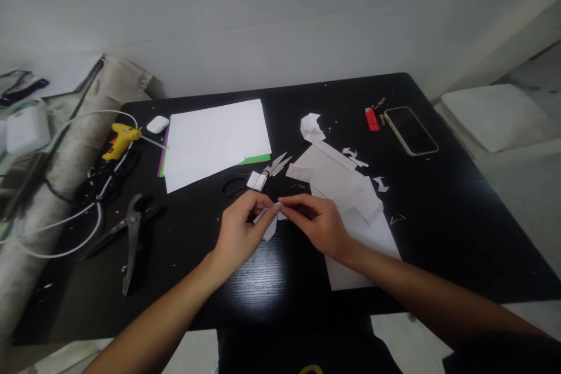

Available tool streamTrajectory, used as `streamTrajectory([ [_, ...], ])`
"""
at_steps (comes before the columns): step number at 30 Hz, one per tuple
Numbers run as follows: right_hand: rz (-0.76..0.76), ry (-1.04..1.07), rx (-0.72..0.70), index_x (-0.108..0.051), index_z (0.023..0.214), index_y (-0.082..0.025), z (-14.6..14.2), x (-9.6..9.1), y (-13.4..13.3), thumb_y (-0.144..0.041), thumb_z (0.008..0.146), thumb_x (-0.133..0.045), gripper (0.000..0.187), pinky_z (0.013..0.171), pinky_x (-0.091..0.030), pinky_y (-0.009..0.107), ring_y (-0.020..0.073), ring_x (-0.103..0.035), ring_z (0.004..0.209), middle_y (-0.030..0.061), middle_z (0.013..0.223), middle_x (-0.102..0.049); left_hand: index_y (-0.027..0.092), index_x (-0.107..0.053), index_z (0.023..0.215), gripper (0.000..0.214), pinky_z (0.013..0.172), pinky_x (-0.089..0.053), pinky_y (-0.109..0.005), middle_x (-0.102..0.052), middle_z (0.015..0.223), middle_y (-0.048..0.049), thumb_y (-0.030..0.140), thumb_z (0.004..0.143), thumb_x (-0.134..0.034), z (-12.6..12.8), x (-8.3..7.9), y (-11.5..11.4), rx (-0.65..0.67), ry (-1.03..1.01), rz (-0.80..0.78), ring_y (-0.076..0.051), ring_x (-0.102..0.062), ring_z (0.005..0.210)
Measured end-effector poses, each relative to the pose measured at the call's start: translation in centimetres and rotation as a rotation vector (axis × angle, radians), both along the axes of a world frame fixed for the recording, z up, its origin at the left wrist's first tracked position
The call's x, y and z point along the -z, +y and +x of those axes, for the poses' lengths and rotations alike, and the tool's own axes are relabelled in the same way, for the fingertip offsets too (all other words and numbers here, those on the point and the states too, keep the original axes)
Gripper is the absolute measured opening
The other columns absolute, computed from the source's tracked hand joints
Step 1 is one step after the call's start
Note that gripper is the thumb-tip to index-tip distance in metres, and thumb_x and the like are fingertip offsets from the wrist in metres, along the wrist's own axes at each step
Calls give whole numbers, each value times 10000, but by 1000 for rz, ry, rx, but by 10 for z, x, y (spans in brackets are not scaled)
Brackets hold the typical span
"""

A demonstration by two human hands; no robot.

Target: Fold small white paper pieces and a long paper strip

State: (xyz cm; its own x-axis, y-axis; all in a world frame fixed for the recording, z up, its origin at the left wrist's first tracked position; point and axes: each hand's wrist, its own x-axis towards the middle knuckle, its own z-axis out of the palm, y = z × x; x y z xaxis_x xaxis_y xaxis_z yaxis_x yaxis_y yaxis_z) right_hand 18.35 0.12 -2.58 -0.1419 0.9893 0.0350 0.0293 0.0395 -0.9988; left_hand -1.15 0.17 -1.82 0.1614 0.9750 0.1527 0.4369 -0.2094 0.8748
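Note:
Over the front middle of the black table, my left hand and my right hand meet fingertip to fingertip. Both pinch a small piece of white paper, which hangs partly below the left fingers; its upper edge is hidden by the fingertips. Just beyond the hands lie scissors with dark handles, and a small folded white paper rests on them. Beside and under my right forearm are white paper sheets, with a crumpled paper piece at their far end.
A white sheet stack with coloured sheets beneath lies at the back left. Left of it are a white earbud case, a yellow glue gun with cable and pliers. A red lighter, phone and paper scraps lie right.

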Motion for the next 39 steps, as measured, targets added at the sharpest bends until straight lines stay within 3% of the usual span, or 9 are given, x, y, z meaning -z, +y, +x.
streamTrajectory([
  [8, -59, 35, -23, -817, 1042, -253, 0, -1, 0, -277, 876, -784, 171, 858, -644, 348, 206, -784, 911, 35, 979, -819, 194, -711, 899, 171, 611, -469, -245, -717, 806, -14, 358, 945, -727, 1, -4, 1, -11, -18, -69, -131, -620, 676],
  [13, -192, 152, -52, -775, 1044, -231, -1, 1, 4, -276, 775, -871, 289, 858, -642, 330, 203, -766, 943, 41, 981, -793, 189, -698, 841, 173, 572, -461, -222, -698, 741, 2, 338, 897, -765, 3, -7, 2, -102, -119, -96, -115, -584, 623],
  [18, -270, 238, -101, -779, 949, -212, -2, 2, 7, -315, 777, -878, 224, 826, -638, 326, 175, -754, 821, 31, 917, -789, 185, -683, 817, 175, 553, -467, -211, -690, 739, 3, 319, 876, -779, 4, -8, 3, -115, -215, -140, -109, -578, 615],
  [21, -239, 227, -69, -792, 962, -214, -2, 0, 6, -335, 808, -852, 205, 810, -642, 334, 183, -754, 819, 32, 917, -789, 193, -674, 873, 143, 572, -494, -203, -682, 742, 14, 296, 888, -771, 3, -8, 4, -77, -258, -173, -107, -602, 628],
  [25, -139, 103, -31, -813, 987, -234, -1, -4, 4, -321, 856, -806, 157, 803, -635, 334, 202, -762, 869, 39, 941, -803, 211, -718, 1059, 160, 722, -579, -242, -747, 900, -18, 257, 909, -748, 1, -7, 5, 4, -210, -127, -138, -698, 775],
  [29, -52, 31, -19, -823, 970, -252, 1, -6, 4, -303, 879, -781, 112, 802, -633, 338, 211, -765, 895, 39, 962, -812, 206, -777, 985, 93, 777, -601, -279, -777, 925, -43, 267, 930, -732, -2, -9, 6, 64, -92, -67, -164, -720, 810],
  [39, -8, 4, -8, -825, 948, -260, 1, -5, 5, -266, 887, -769, 83, 767, -619, 321, 203, -762, 878, 32, 949, -811, 210, -795, 942, 85, 683, -595, -241, -791, 838, -16, 280, 914, -757, -7, -14, 9, 67, -82, -121, -144, -719, 711],
])
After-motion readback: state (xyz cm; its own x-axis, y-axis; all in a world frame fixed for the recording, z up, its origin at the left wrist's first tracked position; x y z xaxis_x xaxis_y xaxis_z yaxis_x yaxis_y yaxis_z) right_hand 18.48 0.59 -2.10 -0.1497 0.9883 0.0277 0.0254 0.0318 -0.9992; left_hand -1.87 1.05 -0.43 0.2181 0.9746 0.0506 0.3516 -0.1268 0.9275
